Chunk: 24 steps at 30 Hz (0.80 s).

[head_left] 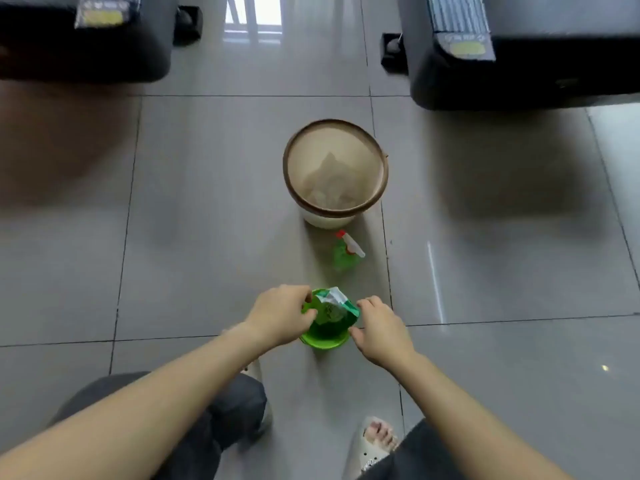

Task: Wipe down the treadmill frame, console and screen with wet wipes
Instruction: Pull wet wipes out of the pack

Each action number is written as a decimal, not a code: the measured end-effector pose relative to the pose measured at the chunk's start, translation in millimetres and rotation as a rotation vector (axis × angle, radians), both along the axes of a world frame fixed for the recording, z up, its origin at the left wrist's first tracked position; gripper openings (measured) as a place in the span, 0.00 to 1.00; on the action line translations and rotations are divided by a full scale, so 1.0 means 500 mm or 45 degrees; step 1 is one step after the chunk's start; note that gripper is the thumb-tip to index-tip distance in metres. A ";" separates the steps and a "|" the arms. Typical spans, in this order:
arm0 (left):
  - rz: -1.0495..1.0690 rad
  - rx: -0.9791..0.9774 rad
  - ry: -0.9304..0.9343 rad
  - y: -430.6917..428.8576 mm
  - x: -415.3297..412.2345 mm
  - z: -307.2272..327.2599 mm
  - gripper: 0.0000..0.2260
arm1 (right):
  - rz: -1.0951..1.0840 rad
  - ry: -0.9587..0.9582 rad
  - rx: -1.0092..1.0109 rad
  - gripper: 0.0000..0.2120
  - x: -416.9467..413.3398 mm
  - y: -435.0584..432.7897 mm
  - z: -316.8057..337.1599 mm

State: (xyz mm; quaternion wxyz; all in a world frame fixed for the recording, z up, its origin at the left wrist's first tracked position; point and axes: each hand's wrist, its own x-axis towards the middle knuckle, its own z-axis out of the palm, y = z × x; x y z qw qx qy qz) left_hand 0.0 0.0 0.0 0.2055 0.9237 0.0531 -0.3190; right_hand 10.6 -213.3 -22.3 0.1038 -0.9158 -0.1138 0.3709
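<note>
A green pack of wet wipes [332, 310] stands in a small green tub [323, 339] on the tiled floor in front of me. My left hand [282, 315] grips the pack's left side, fingers curled over its top edge. My right hand [379, 329] holds the right side of the pack and tub, thumb at the tub's rim. The dark rear ends of two treadmills sit at the top: one at the left [83, 36], one at the right [519, 53]. Their consoles and screens are out of view.
A beige waste bin [381, 161] with crumpled wipes inside stands beyond the tub. A green spray bottle [346, 252] with a white and red trigger stands between bin and tub. My knees and a sandalled foot [375, 441] are at the bottom.
</note>
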 end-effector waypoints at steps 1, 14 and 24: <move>-0.047 -0.008 0.044 -0.002 -0.001 -0.050 0.13 | -0.043 0.023 -0.016 0.21 -0.003 0.003 -0.055; -0.441 0.193 0.154 -0.035 0.107 -0.231 0.14 | 0.178 0.160 0.118 0.04 0.137 0.053 -0.312; 0.234 -0.678 0.392 0.007 0.086 -0.098 0.22 | -0.419 0.845 1.150 0.15 0.224 -0.019 -0.126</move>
